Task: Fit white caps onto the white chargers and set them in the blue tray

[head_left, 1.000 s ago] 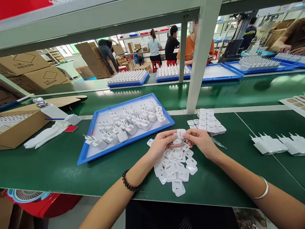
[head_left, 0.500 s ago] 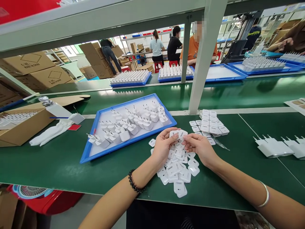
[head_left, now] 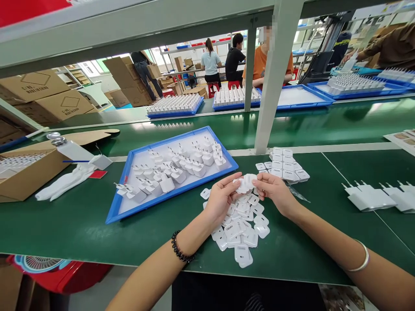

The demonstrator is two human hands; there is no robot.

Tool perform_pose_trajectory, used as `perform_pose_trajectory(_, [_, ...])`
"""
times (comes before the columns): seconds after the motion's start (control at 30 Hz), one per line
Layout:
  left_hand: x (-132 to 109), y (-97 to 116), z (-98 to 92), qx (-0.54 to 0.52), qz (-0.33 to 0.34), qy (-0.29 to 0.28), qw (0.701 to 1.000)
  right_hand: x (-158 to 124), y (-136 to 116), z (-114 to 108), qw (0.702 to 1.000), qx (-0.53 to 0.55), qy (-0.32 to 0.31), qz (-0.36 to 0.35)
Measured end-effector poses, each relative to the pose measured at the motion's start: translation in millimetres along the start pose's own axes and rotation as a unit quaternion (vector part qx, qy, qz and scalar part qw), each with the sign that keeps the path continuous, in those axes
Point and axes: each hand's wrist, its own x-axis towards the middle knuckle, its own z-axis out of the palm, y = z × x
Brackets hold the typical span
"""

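Observation:
My left hand (head_left: 222, 196) and my right hand (head_left: 275, 190) meet over a loose heap of flat white plastic covers (head_left: 241, 226) on the green belt (head_left: 81, 224). Both pinch a small stack of white covers (head_left: 245, 182) held between them, fingers closed on its ends. To the left lies a blue tray (head_left: 113, 214) with several white plug adapters (head_left: 175, 168) standing or lying in it. A neat block of white covers (head_left: 285, 166) sits just beyond my right hand.
A cardboard box (head_left: 29, 172) with white parts, a white cloth (head_left: 65, 181) and a bottle (head_left: 69, 149) lie at the left. A grey post (head_left: 272, 86) rises behind the hands. White adapters (head_left: 379, 196) rest at the right. Several people work at far benches with filled blue trays (head_left: 175, 106).
The stack of covers held between my hands has been turned and shifted slightly; both hands stay over the heap. The head view swayed a little.

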Motion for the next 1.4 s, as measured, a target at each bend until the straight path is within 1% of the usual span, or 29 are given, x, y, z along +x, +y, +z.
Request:
perform_pose_trajectory(0.13, [1, -2, -2.7, 0.018, 0.017, -0.002, 1.0, 1, 4, 1, 0.997, -0.065, -0.037, -0.037])
perform_pose_trajectory(0.23, [0, -3, -2.7, 0.006, 0.021, -0.002, 1.0, 0, 8, 4, 0.996, -0.079, -0.029, -0.039])
perform_pose_trajectory(0.4, [1, -3, -3.6, -0.017, 0.007, -0.027, 0.999, -2, 10, 7, 0.999, -0.043, 0.007, -0.029])
perform_pose_trajectory(0.63, [2, -4, -5.7, -0.054, 0.028, -0.011, 0.998, -6, 6, 11, 1.0, -0.001, 0.012, 0.015])
perform_pose_trajectory(0.77, [0, -2, -5.0, -0.042, 0.024, -0.016, 0.999, -7, 10, 13, 0.999, 0.023, 0.005, 0.035])
perform_pose_trajectory(0.83, [-1, 0, -4.0, -0.038, 0.019, -0.018, 0.999, -6, 11, 13, 0.999, 0.027, 0.007, 0.03])
perform_pose_trajectory(0.93, [-1, 3, -3.0, -0.041, 0.013, -0.015, 0.999, -5, 12, 10, 0.999, 0.024, 0.034, 0.015])
perform_pose_trajectory(1.03, [-1, 4, -3.3, -0.036, 0.022, -0.008, 0.999, -4, 12, 7, 0.999, 0.017, 0.052, 0.001])
perform_pose_trajectory(1.13, [-1, 1, -4.1, -0.022, 0.037, -0.009, 0.999, -4, 10, 7, 0.999, -0.003, 0.049, -0.018])
perform_pose_trajectory(1.3, [-1, -1, -4.2, 0.008, 0.032, -0.019, 0.999, -9, 8, 12, 0.997, -0.051, 0.035, -0.039])
perform_pose_trajectory(1.4, [-1, 0, -4.3, 0.008, 0.04, -0.024, 0.999, -9, 7, 11, 0.997, -0.047, 0.037, -0.045])
